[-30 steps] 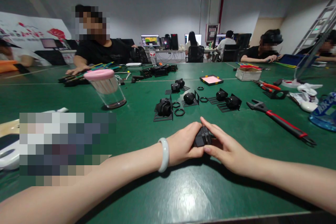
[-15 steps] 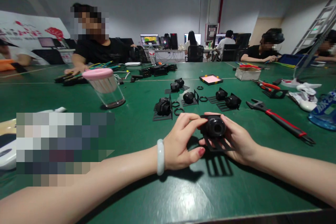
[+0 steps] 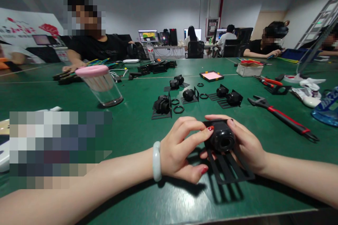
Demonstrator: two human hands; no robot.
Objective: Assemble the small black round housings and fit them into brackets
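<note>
Two hands meet at one black part, held up off the near side of the green bench, its slatted plate sloping down towards the person. The right hand seems to do the carrying: its thumb lies along the right side of the round barrel, and other fingers of it show past the left edge of the upright plate, so the part is clasped from behind. The left hand has fingertips against the left side, its thumb standing apart lower down.

I would judge the piece light, probably moulded plastic, easy enough for one hand to bear. The barrel looks stiff and glossy — its shine suggests a slick skin, so a firm, dry pinch would help. The slats are thin, with wide gaps between, and would likely flex or snap if leaned on; they make a poor handle. Better to take hold where the barrel meets the upright plate, the sturdiest-looking spot, and keep fingertips off the hollow front end. Similar parts farther up the bench, among loose black rings, carry the same thin slats — those, too, are best lifted by the barrel
</note>
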